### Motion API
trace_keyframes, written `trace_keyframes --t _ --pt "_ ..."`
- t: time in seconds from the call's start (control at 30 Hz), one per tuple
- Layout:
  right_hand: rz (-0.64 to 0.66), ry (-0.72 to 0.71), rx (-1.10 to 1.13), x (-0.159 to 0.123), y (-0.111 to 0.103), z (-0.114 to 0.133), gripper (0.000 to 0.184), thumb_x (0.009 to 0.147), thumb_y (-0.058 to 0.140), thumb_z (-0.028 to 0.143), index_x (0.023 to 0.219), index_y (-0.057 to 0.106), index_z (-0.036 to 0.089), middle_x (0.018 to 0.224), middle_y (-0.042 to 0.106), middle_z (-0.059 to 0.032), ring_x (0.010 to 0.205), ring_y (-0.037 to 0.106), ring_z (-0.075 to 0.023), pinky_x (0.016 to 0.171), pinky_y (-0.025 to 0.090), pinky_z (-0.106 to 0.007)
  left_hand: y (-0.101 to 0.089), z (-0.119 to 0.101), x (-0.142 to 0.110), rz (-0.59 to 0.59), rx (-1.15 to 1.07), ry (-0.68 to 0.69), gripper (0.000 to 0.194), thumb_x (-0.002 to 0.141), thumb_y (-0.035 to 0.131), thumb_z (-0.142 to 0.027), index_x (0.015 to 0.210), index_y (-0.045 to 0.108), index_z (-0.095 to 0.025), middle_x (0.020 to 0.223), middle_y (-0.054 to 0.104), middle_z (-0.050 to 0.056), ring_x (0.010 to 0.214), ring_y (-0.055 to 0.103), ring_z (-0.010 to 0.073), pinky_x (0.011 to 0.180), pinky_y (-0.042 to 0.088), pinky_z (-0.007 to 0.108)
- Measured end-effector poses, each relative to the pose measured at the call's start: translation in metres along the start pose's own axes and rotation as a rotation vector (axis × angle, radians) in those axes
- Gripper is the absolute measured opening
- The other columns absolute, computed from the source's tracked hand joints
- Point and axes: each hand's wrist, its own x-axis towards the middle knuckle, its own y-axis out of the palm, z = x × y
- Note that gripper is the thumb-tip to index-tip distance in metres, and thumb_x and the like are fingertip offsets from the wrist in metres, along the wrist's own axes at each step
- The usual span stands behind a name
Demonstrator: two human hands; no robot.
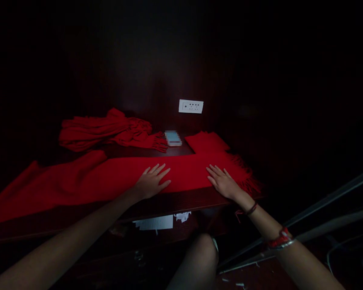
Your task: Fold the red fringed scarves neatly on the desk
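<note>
A long red scarf [184, 171] lies stretched along the dark wooden shelf, with its fringed end at the right and looser folds toward the left. My left hand [152, 182] rests palm down on its middle, fingers spread, a ring on one finger. Nearer the fringe, my right hand [224, 182] also lies flat on the cloth with its fingers apart. Behind the scarf, a folded red cloth [207, 141] lies at the right. A bunched red scarf [105, 131] with fringe sits at the back left.
A small pale-blue item, blurred out [173, 138], lies between the back cloths. A white wall socket [190, 106] is on the dark back panel. Below the shelf's front edge are papers [155, 222] and crumpled white paper [183, 216]. My knee [201, 253] is under the edge.
</note>
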Motion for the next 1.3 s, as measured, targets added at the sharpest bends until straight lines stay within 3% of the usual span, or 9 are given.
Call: trace_keyframes --t 0.1,0.2,0.43,0.53,0.87,0.97,1.1,1.2,1.3 --pt "0.055 0.207 -0.065 -0.01 -0.007 -0.047 0.051 0.085 0.019 0.04 0.13 0.024 0.018 0.135 0.021 -0.0067 0.123 0.017 -0.0223 0.098 0.018 -0.043 0.002 0.001 0.001 -0.006 -0.001 0.005 0.056 0.08 0.02 -0.054 0.129 0.024 -0.027 0.135 0.022 0.004 0.123 0.017 0.0224 0.097 0.015 0.04" --pt "0.025 0.257 -0.085 -0.008 -0.018 -0.055 0.051 0.084 0.023 0.037 0.13 0.025 0.015 0.135 0.022 -0.0098 0.123 0.017 -0.0237 0.098 0.018 -0.043 0.005 0.002 0.003 -0.009 -0.007 0.004 0.056 0.08 0.021 -0.055 0.129 0.024 -0.027 0.136 0.022 0.003 0.123 0.017 0.0229 0.097 0.015 0.041" --pt "-0.021 -0.195 0.169 0.043 -0.024 0.055 0.057 0.083 0.02 0.047 0.131 0.022 0.016 0.136 0.019 -0.0083 0.124 0.013 -0.0195 0.1 0.015 -0.04 0.003 0.0 0.002 -0.016 -0.006 -0.016 0.056 0.08 0.021 -0.055 0.128 0.025 -0.027 0.135 0.022 0.002 0.123 0.017 0.0214 0.098 0.015 0.038" --pt "0.102 -0.267 0.179 0.055 -0.014 0.071 0.059 0.082 0.017 0.052 0.131 0.021 0.02 0.137 0.018 -0.0065 0.125 0.012 -0.0198 0.099 0.014 -0.042 0.001 -0.001 0.001 -0.011 -0.018 -0.026 0.056 0.08 0.02 -0.054 0.128 0.026 -0.026 0.135 0.023 0.002 0.123 0.018 0.0209 0.098 0.015 0.038" --pt "0.165 0.201 -0.032 0.053 -0.009 -0.072 0.055 0.084 0.018 0.044 0.131 0.02 0.016 0.136 0.018 -0.0088 0.124 0.015 -0.0226 0.098 0.017 -0.045 0.001 0.0 0.003 -0.006 -0.076 -0.003 0.054 0.08 0.025 -0.053 0.127 0.028 -0.026 0.134 0.025 0.002 0.123 0.018 0.0209 0.098 0.017 0.04" --pt "0.056 0.168 -0.031 0.062 -0.017 -0.044 0.057 0.084 0.021 0.046 0.13 0.025 0.012 0.135 0.021 -0.0127 0.123 0.017 -0.025 0.098 0.018 -0.043 -0.005 0.0 0.004 -0.072 -0.131 -0.026 0.05 0.083 0.022 -0.046 0.124 0.034 -0.022 0.13 0.033 0.002 0.12 0.027 0.0163 0.099 0.02 0.033" --pt "-0.005 -0.2 0.119 0.077 -0.016 0.043 0.063 0.082 0.016 0.052 0.131 0.021 0.013 0.136 0.018 -0.0103 0.124 0.014 -0.0211 0.1 0.016 -0.039 -0.01 0.013 0.004 -0.207 -0.088 -0.161 0.044 0.084 0.022 -0.035 0.119 0.041 -0.016 0.125 0.041 0.005 0.115 0.035 0.0143 0.096 0.025 0.027" --pt "0.046 -0.383 0.182 0.08 -0.005 0.089 0.063 0.081 0.014 0.054 0.132 0.018 0.016 0.136 0.018 -0.007 0.124 0.013 -0.02 0.099 0.015 -0.04 -0.007 0.026 0.003 -0.142 0.005 -0.289 0.046 0.083 0.025 -0.039 0.121 0.04 -0.017 0.13 0.033 0.008 0.118 0.03 0.0196 0.096 0.025 0.035" --pt "0.062 -0.382 0.164 0.079 0.005 0.098 0.06 0.082 0.011 0.053 0.131 0.021 0.019 0.136 0.019 -0.0038 0.124 0.014 -0.0187 0.1 0.013 -0.042 -0.004 0.036 0.0 -0.059 0.028 -0.291 0.051 0.083 0.021 -0.044 0.126 0.032 -0.019 0.134 0.025 0.008 0.121 0.023 0.0212 0.097 0.021 0.037"
